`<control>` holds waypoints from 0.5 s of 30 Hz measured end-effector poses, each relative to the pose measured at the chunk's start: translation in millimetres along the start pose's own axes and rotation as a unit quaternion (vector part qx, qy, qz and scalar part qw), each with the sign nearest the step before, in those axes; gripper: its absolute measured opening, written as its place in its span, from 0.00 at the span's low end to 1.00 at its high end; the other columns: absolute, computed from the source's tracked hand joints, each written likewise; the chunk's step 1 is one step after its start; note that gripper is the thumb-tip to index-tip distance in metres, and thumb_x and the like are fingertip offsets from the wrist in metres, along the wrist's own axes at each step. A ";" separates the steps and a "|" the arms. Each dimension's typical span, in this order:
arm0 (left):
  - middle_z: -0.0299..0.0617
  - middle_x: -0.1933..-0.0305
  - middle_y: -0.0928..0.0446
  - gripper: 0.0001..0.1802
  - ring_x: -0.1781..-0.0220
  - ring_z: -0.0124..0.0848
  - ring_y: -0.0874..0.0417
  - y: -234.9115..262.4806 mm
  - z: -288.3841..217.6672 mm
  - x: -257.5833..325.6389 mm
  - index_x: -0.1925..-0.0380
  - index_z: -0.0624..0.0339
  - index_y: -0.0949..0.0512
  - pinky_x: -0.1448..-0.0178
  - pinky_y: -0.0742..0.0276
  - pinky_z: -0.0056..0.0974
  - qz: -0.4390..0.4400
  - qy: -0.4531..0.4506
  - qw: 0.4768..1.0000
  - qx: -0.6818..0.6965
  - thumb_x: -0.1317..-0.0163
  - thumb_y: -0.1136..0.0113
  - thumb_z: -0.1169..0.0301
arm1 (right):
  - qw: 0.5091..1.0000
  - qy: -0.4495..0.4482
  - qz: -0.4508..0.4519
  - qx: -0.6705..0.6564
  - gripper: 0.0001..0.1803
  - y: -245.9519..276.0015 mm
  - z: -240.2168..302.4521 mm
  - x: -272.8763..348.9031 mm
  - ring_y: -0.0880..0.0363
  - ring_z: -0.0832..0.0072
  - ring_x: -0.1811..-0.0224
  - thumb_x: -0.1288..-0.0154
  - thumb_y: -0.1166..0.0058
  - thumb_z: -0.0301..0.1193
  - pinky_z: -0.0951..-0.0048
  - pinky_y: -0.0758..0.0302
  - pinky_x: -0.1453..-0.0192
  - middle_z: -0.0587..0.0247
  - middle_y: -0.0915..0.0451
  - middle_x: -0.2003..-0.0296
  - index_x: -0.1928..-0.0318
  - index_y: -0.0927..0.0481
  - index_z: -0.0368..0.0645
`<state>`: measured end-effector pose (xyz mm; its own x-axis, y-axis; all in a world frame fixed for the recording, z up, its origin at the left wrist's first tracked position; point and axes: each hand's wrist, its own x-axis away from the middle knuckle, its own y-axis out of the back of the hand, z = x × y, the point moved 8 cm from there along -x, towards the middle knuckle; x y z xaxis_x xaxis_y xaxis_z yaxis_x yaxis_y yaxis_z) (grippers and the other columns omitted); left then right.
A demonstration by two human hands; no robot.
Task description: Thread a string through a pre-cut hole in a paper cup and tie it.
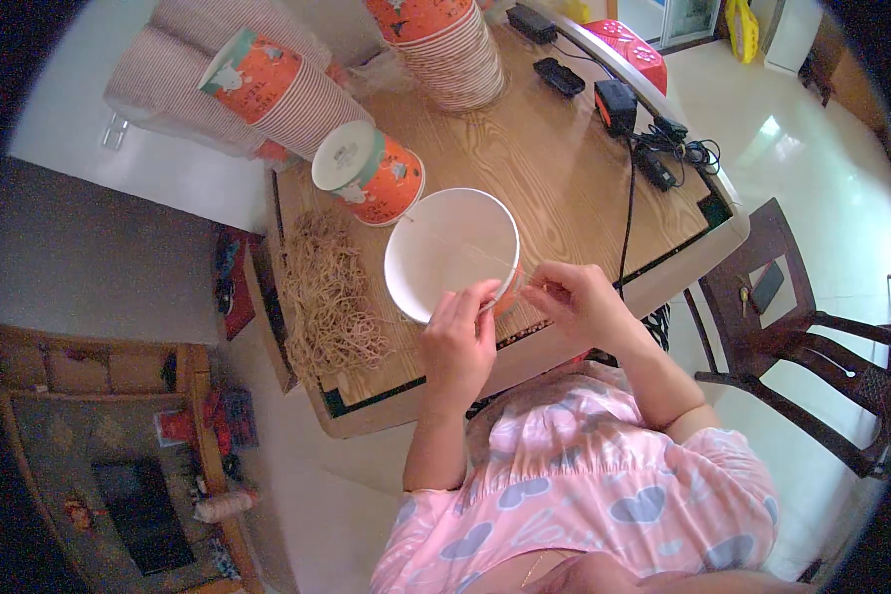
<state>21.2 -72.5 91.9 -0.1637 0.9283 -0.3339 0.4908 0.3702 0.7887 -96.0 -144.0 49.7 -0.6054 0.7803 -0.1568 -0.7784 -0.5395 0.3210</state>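
Beyond both hands spreads the wooden table (554,178). A heap of rubber bands (332,297) lies left of the left hand (458,342), which grips the white paper bowl (450,252) at its rim (orange outside). The right hand (574,297), just beside, pinches a thin band (485,259) stretched across the bowl.

A home; wooden table (564,188), dining chair (802,337), tiled floor (812,148)

Count's easy enough: two hands, left hand (457,342) and right hand (579,297), one open white paper bowl (445,247), one upside-down orange cup (368,173), one heap of rubber bands (332,297), three cup stacks, one wooden chair (792,327).
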 end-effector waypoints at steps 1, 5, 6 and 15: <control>0.41 0.68 0.24 0.16 0.64 0.39 0.22 0.2 -0.1 -0.4 0.59 0.56 0.27 0.61 0.26 0.41 -0.001 0.000 1.000 0.000 0.49 0.44 0.81 | 1.000 -0.020 0.007 -0.005 0.10 0.7 -3.7 -1.0 0.34 0.75 0.82 0.40 0.47 0.32 0.72 0.34 0.76 0.60 0.33 0.85 0.71 0.27 0.37; 0.42 0.67 0.23 0.15 0.63 0.39 0.22 2.8 -0.8 -1.1 0.59 0.56 0.27 0.59 0.26 0.41 -0.004 0.013 1.000 0.010 0.48 0.44 0.81 | 1.000 -0.003 -0.010 -0.015 0.10 1.0 -10.6 -1.3 0.40 0.84 0.82 0.39 0.46 0.30 0.77 0.40 0.79 0.69 0.38 0.86 0.73 0.28 0.36; 0.44 0.66 0.23 0.14 0.62 0.39 0.21 2.6 0.8 -1.3 0.60 0.57 0.26 0.58 0.26 0.41 -0.002 0.024 1.000 0.014 0.48 0.43 0.80 | 1.000 -0.002 -0.010 -0.015 0.10 0.8 -10.3 -1.7 0.40 0.84 0.82 0.39 0.46 0.30 0.77 0.40 0.79 0.69 0.38 0.86 0.73 0.28 0.36; 0.40 0.67 0.25 0.14 0.62 0.40 0.24 -1.8 -2.8 0.4 0.62 0.56 0.25 0.57 0.27 0.43 0.008 -0.051 0.999 0.002 0.50 0.45 0.82 | 0.995 -0.011 0.081 0.048 0.08 -7.4 -5.6 -3.4 0.37 0.86 0.81 0.40 0.44 0.31 0.78 0.38 0.78 0.70 0.33 0.84 0.69 0.24 0.38</control>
<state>17.8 -72.7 91.7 -0.0677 0.9258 -0.3720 0.4968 0.3546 0.7921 -89.0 -144.4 42.6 -0.7174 0.6925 -0.0758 -0.6507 -0.6273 0.4279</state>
